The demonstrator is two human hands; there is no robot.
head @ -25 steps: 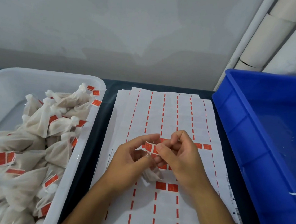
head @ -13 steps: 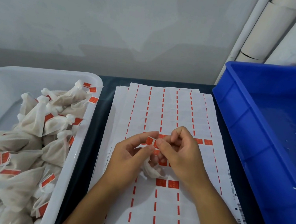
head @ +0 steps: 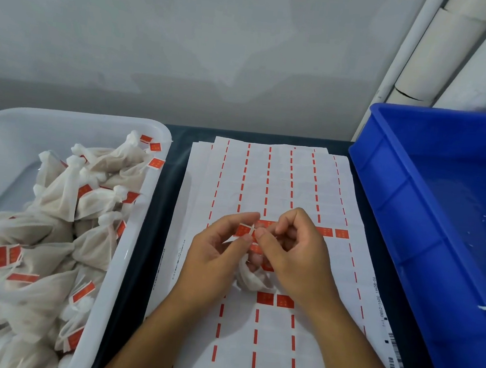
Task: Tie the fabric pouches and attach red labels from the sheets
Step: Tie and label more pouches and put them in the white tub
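The left hand (head: pixel 214 258) and right hand (head: pixel 294 257) meet fingertip to fingertip at the centre of the sheets (head: pixel 279 350), both pinching a small red label (head: pixel 244 231) folded about a thin white string, while the pouch (head: pixel 252 276) hangs bunched under their curled fingers. Label and string look feather-light, limp and sticky, so I judge them best held by the label's outer edges, and the soft pouch by its knotted neck. Finished pouches fill the white tray (head: pixel 143 221) at nine o'clock; a blue bin (head: pixel 389 198) stands at three o'clock.
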